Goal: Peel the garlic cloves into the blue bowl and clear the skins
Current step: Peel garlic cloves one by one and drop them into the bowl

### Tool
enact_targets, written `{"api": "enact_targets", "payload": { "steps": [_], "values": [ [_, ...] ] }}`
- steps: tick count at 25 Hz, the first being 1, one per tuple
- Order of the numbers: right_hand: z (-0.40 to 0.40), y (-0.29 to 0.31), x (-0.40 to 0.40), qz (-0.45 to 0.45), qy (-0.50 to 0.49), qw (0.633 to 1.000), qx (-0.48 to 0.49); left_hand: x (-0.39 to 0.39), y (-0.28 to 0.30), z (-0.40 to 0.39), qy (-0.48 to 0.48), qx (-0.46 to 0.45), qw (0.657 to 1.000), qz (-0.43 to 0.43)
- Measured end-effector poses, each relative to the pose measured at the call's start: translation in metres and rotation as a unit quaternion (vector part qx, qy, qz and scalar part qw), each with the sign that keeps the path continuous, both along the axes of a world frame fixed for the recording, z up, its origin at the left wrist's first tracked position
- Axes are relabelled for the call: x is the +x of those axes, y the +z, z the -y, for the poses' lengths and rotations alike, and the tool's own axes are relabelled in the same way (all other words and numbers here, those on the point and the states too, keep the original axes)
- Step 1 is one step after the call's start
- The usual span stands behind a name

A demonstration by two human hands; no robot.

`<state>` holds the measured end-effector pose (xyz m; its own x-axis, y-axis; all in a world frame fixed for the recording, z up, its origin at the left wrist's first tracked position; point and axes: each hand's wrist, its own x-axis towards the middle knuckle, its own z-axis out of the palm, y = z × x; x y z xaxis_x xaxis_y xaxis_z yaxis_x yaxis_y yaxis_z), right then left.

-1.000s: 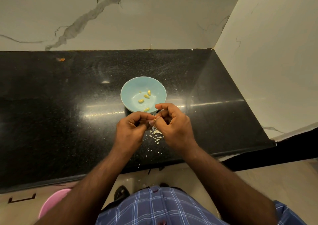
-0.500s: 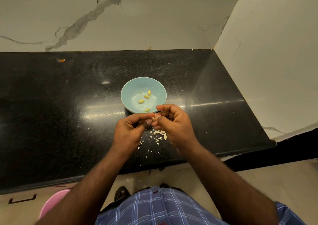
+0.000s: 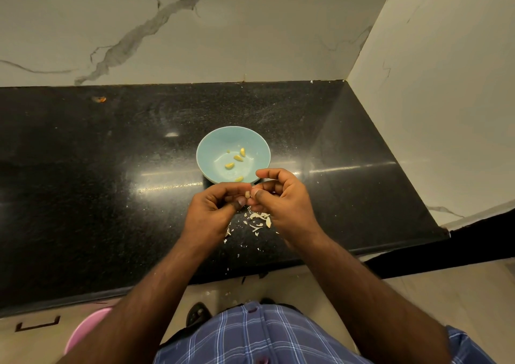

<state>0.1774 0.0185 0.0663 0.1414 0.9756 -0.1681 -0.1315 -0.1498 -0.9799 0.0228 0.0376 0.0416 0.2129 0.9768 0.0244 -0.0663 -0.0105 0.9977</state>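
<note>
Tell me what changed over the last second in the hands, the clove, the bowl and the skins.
Little changed. The left hand and right hand still pinch the garlic clove between their fingertips; the right thumb has eased back, so more of the clove shows. No grip was let go. A few more skins show on the black counter. The blue bowl and the peeled cloves in it stayed put.

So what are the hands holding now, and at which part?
A garlic clove, pinched between the fingertips of the left hand and the right hand, one at each side.
</note>
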Motion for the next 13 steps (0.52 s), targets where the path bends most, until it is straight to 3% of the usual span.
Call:
{"api": "enact_targets", "payload": {
  "steps": [6, 13],
  "values": [
    [-0.0009, 0.0026, 0.0010, 0.037, 0.021, 0.999, 0.000, -0.0006, -0.0011, -0.0018, 0.020, -0.004, 1.000, 0.000],
    [-0.0040, 0.0020, 0.0055, 0.017, 0.024, 1.000, -0.012, 0.0000, 0.0030, -0.0022, 0.009, -0.007, 1.000, -0.002]
  ]
}}
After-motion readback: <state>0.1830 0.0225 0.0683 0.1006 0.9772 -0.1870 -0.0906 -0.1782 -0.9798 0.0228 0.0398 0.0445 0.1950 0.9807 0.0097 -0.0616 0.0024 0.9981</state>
